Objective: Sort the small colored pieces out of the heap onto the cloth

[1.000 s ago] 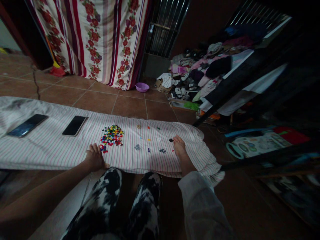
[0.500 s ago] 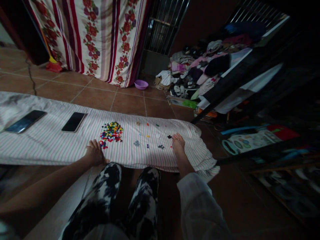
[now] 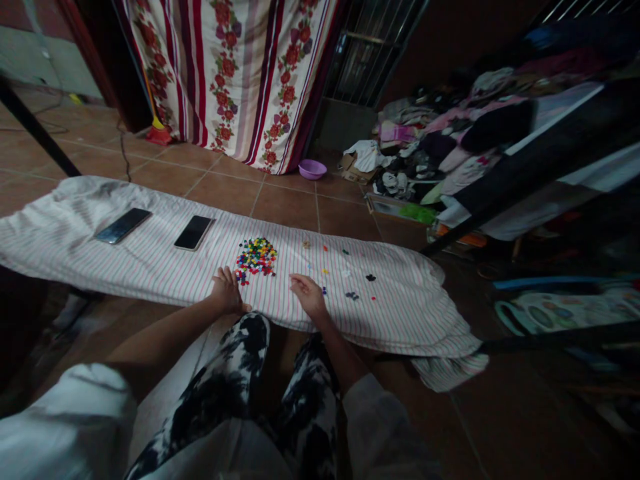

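Observation:
A heap of small multicoloured beads or buttons (image 3: 257,257) lies on the striped cloth (image 3: 165,273). Just left of its lower end, my left hand (image 3: 227,291) rests on the near edge of the cloth, fingers loosely spread, holding nothing visible. My right hand (image 3: 309,295) hovers between the heap and the sorted pieces, its thumb and forefinger slightly apart, no piece visible in them. To its right sit small groups by colour: black pieces (image 3: 371,278), grey pieces (image 3: 352,296), yellow pieces (image 3: 325,271) and tan pieces (image 3: 307,245). The right hand partly covers some groups.
Two phones, one dark (image 3: 123,225) and one with a pale edge (image 3: 194,233), lie on the cloth at left. Beyond are a purple basin (image 3: 313,169), a floral curtain (image 3: 225,80), a broom (image 3: 159,133) and heaped clothes (image 3: 425,147). A dark post stands at right.
My right hand has moved left, from beside the black pieces toward the multicoloured heap. My left hand stays at the cloth's near edge. The camera view has swung left.

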{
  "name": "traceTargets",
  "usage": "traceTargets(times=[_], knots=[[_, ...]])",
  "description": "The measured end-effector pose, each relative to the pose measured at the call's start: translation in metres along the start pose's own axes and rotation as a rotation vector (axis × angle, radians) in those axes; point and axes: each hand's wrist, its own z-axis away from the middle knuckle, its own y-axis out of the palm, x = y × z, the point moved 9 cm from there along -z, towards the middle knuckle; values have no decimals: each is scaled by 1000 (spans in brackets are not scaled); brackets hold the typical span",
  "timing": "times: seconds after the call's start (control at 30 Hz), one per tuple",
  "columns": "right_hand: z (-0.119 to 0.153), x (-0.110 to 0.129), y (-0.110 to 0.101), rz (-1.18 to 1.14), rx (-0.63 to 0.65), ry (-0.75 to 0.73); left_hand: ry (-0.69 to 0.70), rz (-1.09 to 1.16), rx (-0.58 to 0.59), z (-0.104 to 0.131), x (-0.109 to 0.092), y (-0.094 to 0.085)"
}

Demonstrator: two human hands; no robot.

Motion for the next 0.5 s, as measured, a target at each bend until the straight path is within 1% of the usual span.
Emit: traceTargets(times=[0.1, 0.17, 0.23, 0.3, 0.37, 0.5], knots=[[7, 23, 57, 178, 192, -118, 3, -3, -12, -1, 0, 2], [8, 34, 86, 268, 267, -152, 4, 9, -24, -2, 0, 2], [8, 41, 108, 338, 319, -164, 5, 37, -29, -2, 0, 2], [7, 47, 125, 407, 365, -169, 7, 70, -25, -3, 0, 3], [6, 51, 137, 483, 408, -175, 11, 85, -20, -2, 0, 3], [3, 54, 146, 586, 446, -180, 23, 66, -26, -1, 0, 3]])
